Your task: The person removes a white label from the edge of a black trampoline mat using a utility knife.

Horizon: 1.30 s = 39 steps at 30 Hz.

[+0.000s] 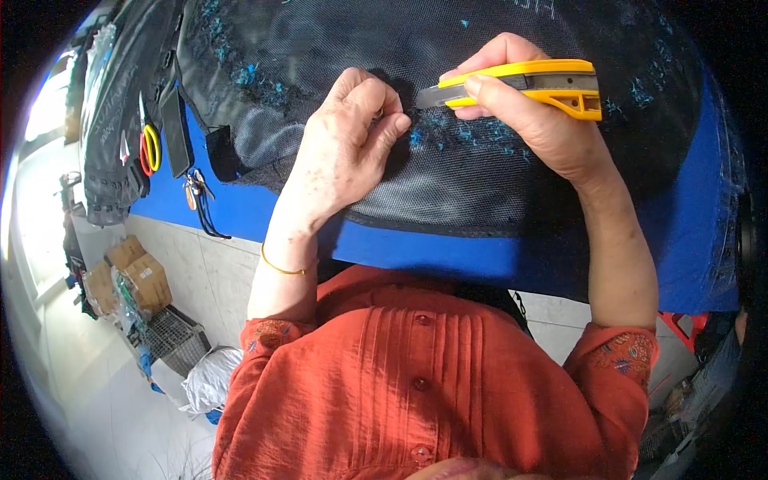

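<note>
Black mesh [448,192]: spread over the blue surface [408,250], beneath both grips; looks light, limp, likely to snag; best held flat beside the blue threads [246,76].
Left grip [348,136]: thumb and curled forefinger close together at the mesh; cannot tell if a fold is pinched.
Right grip [532,126]: wrapped round the yellow knife [560,70].
Knife feel: probably light, rigid; take the handle, skin off the blade [434,98].
</note>
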Motion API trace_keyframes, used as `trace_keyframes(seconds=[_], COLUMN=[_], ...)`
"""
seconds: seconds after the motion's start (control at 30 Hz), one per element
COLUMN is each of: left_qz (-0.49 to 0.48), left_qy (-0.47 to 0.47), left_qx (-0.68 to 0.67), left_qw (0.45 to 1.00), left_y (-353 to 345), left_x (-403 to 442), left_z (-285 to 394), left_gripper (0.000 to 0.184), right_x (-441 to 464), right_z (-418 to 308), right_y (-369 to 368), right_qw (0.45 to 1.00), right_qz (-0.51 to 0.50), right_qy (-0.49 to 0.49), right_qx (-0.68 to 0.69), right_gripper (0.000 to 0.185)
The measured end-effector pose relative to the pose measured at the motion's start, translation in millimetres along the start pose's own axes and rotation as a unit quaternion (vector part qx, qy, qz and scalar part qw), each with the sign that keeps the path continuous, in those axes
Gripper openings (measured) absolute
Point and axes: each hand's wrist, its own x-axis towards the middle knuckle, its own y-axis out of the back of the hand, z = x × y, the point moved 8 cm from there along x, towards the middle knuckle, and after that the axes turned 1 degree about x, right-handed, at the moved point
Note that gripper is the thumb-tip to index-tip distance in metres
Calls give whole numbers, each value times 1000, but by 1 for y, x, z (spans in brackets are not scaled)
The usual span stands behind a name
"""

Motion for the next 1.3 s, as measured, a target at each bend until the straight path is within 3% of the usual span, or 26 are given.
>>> trace_keyframes(seconds=[0.07, 0.2, 0.3, 0.37, 0.5, 0.8, 1.3], left_qz=[-3, -2, -6, -4, -3, 8, 10], left_qy=[-3, -19, -17, -20, -22, -24, -19], left_qx=[1, 5, 3, 4, 5, 0, 1], left_qw=[1000, 1000, 1000, 1000, 1000, 1000, 1000], left_y=[1, 1, 1, 1, 1, 2, 2], left_x=[0, 0, 0, 0, 0, 1, 1], left_z=[0, 0, -1, -2, -2, -1, -3], left_gripper=[13, 13, 13, 13, 14, 10, 9], right_x=[0, 0, 0, -1, -2, 0, -4], right_z=[1, 1, -3, -2, 0, -3, -2], right_y=[3, 2, 4, 0, -2, -1, -7], right_qw=[998, 998, 999, 1000, 1000, 996, 999], right_qz=[46, 47, 40, -21, -11, 54, 22], right_qy=[8, 16, 18, -16, -17, 50, 9], right_qx=[39, 47, 20, -16, -7, 43, 28], right_gripper=[10, 11, 12, 13, 13, 11, 11])
